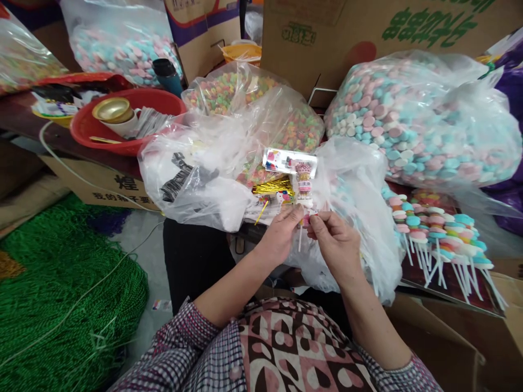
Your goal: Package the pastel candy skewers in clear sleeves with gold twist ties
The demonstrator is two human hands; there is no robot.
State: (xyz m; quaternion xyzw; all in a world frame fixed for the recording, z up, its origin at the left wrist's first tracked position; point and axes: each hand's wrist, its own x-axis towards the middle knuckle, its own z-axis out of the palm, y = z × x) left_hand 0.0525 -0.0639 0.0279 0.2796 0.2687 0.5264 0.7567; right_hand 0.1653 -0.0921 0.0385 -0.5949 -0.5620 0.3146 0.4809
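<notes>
Both hands pinch a wrapped candy stick [303, 188] at its neck: left hand [281, 231], right hand [333, 239]. Seemingly fastening the wrapper; a gold twist tie [273, 188] lies just beside, needing a fine grip.

Looks like a small candy-packing workshop, cramped and improvised. Crowded with bulging clear bags of pink and blue candy discs [420, 125], a bag of multicoloured sweets [229, 90], printed cardboard cartons [368, 32] stacked behind, and a row of finished candy skewers [437, 234] laid out at right. Cluttered further by a red plastic basin [118, 122] and heaps of green cord [61, 294] on the floor.
</notes>
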